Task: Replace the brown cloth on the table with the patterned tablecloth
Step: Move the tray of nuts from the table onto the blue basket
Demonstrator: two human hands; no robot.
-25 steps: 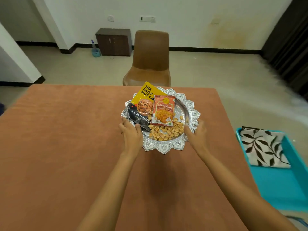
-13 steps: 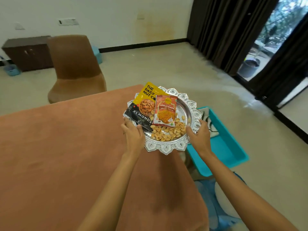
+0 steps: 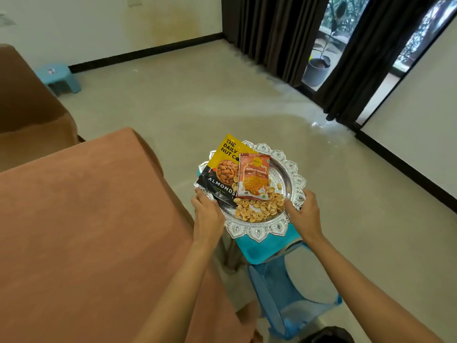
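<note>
The brown cloth (image 3: 86,231) covers the table on the left and hangs over its right edge. I hold a silver ornate tray (image 3: 294,179) in the air, off the table's right side. My left hand (image 3: 207,216) grips its left rim and my right hand (image 3: 303,214) grips its right rim. On the tray lie a yellow-and-black almond packet (image 3: 222,169), an orange snack packet (image 3: 253,177) and several loose nut shells (image 3: 257,209). A turquoise bin (image 3: 259,248) shows just under the tray. The patterned tablecloth is hidden from view.
A blue plastic stool (image 3: 291,293) stands on the floor below the tray. A brown chair (image 3: 29,105) is at the far left, a small blue stool (image 3: 58,76) by the wall. Dark curtains (image 3: 279,33) and a glass door are at the back right.
I have lifted the tray off the table and carried it to the right, past the table's edge. My view has turned right; the tray now hangs over the turquoise bin and hides the patterned cloth.
</note>
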